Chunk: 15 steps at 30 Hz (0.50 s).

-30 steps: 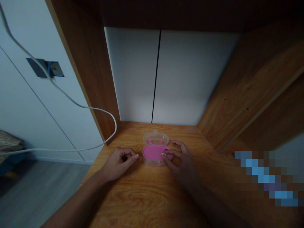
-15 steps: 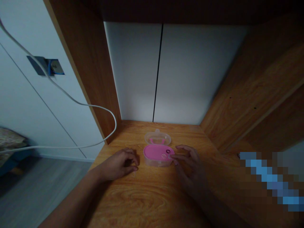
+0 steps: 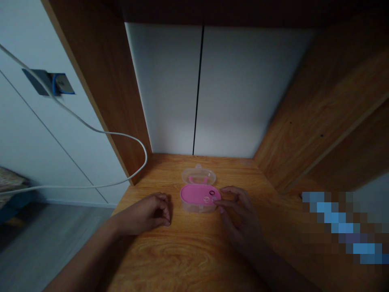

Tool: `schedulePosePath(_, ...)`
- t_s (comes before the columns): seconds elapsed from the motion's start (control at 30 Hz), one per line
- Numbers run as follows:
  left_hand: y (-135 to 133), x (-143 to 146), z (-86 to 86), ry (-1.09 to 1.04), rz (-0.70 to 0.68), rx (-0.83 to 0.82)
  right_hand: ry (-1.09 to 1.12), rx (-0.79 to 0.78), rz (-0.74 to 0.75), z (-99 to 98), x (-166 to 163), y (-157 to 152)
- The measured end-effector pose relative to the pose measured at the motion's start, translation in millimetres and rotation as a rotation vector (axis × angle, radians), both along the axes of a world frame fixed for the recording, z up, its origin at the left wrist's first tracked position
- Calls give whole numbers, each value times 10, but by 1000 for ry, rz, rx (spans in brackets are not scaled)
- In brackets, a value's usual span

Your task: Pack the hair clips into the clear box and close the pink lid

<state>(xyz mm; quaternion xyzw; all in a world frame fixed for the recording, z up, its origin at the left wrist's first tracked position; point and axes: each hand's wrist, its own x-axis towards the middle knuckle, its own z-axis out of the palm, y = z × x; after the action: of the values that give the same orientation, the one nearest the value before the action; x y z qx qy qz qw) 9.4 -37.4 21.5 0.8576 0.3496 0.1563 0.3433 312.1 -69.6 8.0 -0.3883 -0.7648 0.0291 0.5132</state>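
Left hand (image 3: 142,215) curled and empty, just left of the clear box (image 3: 199,207) at the centre of the wooden desk (image 3: 182,253); right hand (image 3: 240,217) loosely spread, grasping nothing, fingertips (image 3: 216,200) resting on the pink insert (image 3: 194,194) beside a small black ring (image 3: 212,192), a ring liable to skid away under any careless nudge.

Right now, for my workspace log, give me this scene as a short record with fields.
Left hand: left hand, curled, apart from the case
Right hand: right hand, fingertips at the right end of the pink oval panel
Item: clear plastic case, with the panel at its front
On panel: dark ring
Surface: wooden desktop
Nearby: white cable
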Motion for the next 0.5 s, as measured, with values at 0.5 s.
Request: schedulePosePath(0.5, -101, 72, 49, -7, 11, -27, -19, 58, 28, 47, -19, -33)
